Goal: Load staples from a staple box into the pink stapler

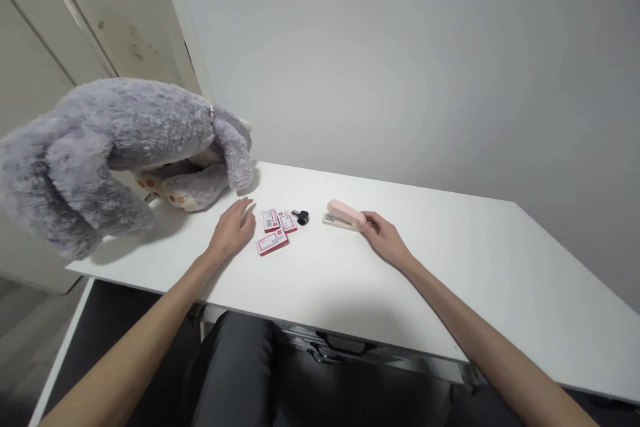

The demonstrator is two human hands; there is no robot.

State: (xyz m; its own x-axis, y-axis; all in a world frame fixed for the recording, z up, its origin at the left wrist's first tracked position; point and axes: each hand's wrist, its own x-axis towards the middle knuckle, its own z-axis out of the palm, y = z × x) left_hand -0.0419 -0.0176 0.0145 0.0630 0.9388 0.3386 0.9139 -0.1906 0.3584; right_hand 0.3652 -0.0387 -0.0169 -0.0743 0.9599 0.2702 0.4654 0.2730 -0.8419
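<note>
My right hand (383, 235) grips the rear end of a pink stapler (346, 212). Its pink top is tilted up from the pale base, which rests on the table. My left hand (233, 228) lies on the tabletop with its fingers stretched out, holding nothing. Just right of that hand are small red-and-white staple boxes: one nearest me (273, 241), one behind it (270, 220) and another box (287, 221) beside that. A small black object (302, 216), perhaps a staple remover, lies between the boxes and the stapler.
A large grey plush toy (135, 127) slumps over the table's left end, close to my left hand. The white table (440, 267) meets a plain wall (400, 67) at its back. Drawers with dark handles (345, 345) sit under the front edge, by my legs (233, 367).
</note>
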